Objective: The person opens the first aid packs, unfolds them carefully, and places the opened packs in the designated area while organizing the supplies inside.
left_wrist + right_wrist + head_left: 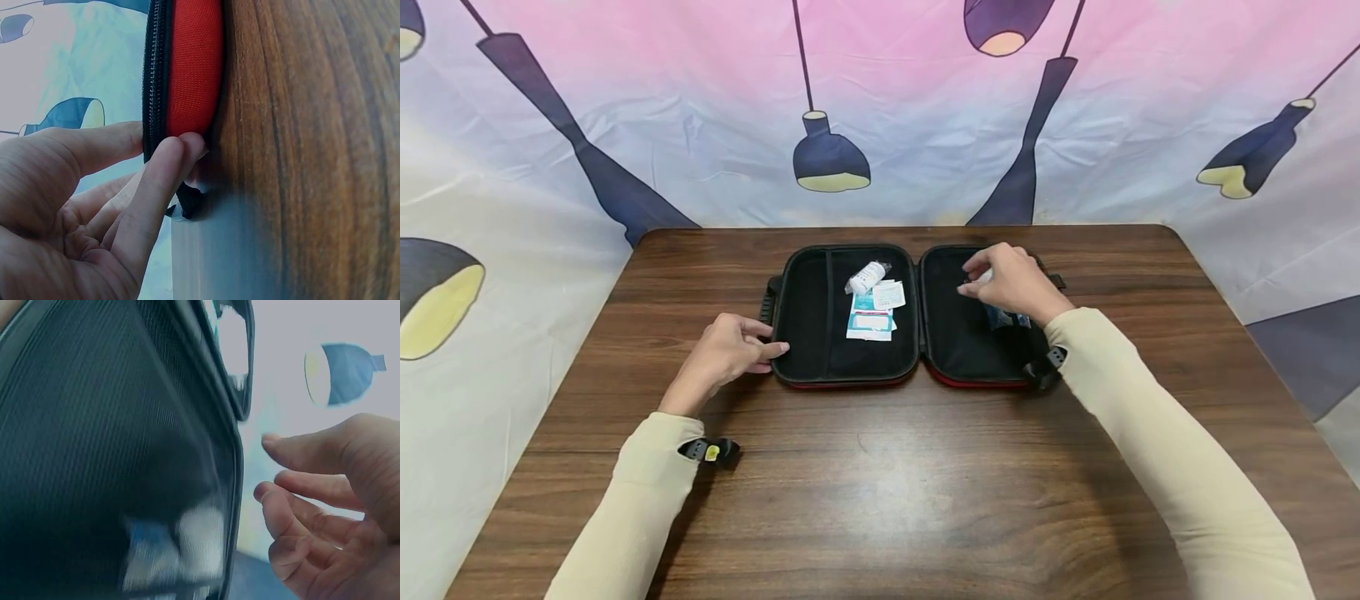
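Left hand (pixel 730 352) pinches the case (pixel 803 321) at its left edge, thumb at the zipped rim (pixel 157 81), fingertips against the red outer wall (pixel 194 69). Over the case's right half hangs the right hand (pixel 1011 283), fingers loosely bent, thumb apart, nothing in its grasp. Below it in that half: a blue packet (pixel 1007 319) and a blurred white item (pixel 201 540). White bottle (pixel 868 277) and teal-and-white packets (pixel 870 323) lie in the left half. Looks like steadying the open case while handling its contents; any pick-up calls for right thumb and fingertips closing together.
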Motion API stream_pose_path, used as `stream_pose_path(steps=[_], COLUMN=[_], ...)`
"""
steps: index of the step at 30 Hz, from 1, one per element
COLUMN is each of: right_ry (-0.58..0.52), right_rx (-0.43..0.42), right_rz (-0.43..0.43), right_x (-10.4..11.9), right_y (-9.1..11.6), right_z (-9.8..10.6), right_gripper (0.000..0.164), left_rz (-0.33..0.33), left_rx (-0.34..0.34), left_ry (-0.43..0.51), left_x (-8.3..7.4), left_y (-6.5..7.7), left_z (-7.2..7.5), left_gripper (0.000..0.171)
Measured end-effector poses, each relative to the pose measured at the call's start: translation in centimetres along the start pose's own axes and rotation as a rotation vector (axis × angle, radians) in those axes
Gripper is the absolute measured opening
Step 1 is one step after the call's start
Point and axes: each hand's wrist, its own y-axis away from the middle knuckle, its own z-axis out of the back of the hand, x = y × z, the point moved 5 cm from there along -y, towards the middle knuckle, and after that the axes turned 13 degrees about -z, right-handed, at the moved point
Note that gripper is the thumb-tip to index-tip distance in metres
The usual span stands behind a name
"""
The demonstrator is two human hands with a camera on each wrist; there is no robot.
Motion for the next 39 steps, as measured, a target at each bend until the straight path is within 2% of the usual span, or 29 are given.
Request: stream_pose_path(steps=[9, 16, 21, 23, 27, 32, 39], right_ry=[0.025, 0.037, 0.06, 0.068, 0.073, 0.088, 0.097], right_rx=[-0.002, -0.022, -0.059, -0.067, -0.062, -0.041, -0.044], right_rz=[0.023, -0.018, -0.054, -0.063, -0.071, -0.082, -0.065], right_x=[5.1, 7.1, 8.1, 8.6, 9.2, 9.4, 9.4], right_y=[-2.0, -3.5, -4.5, -4.9, -5.5, -6.0, -6.3], right_z=[-3.5, -6.0, -7.0, -7.4, -8.1, -8.7, -9.1], right_gripper=[0.059, 0.066, 0.074, 0.07, 0.051, 0.052, 0.038], left_rz=[-0.007, 0.005, 0.01, 0.014, 0.008, 0.011, 0.006], left_rx=[-0.004, 0.01, 0.006, 0.003, 0.001, -0.001, -0.002], left_ry=[0.014, -0.04, -0.013, -0.013, -0.005, -0.001, 0.0], left_x=[0.1, 0.1, 0.2, 0.3, 0.3, 0.4, 0.5], left_y=[0.0, 0.0, -0.1, -0.1, -0.1, -0.1, -0.1], left_z=[0.0, 0.0, 0.0, 0.0, 0.0, 0.0, 0.1], left_gripper=[0.061, 0.062, 0.06, 0.059, 0.059, 0.059, 0.059])
